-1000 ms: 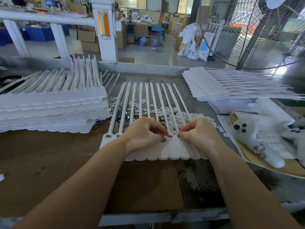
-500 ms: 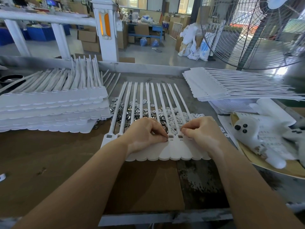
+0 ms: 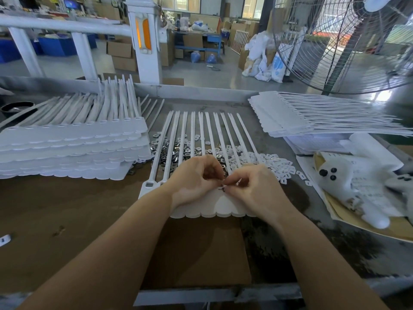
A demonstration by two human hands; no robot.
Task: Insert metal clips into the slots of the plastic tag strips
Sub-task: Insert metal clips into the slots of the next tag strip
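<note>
Left hand (image 3: 196, 180) and right hand (image 3: 252, 186): each grip pinched at one small clip (image 3: 222, 187) over tag strip (image 3: 220, 204); may slip, miss slot.

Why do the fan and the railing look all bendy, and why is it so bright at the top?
Head view: the wide-angle lens curves the fan and railing near the edges; daylight behind the fan washes out that corner; the hands at the centre stay fairly sharp.

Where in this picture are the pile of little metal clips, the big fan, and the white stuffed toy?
Pile of metal clips (image 3: 178, 151): head view, on the shiny clips between the strips.
Fan (image 3: 348, 41): head view, on its wire guard.
White stuffed toy (image 3: 348, 175): head view, on its body below the black eyes.
</note>
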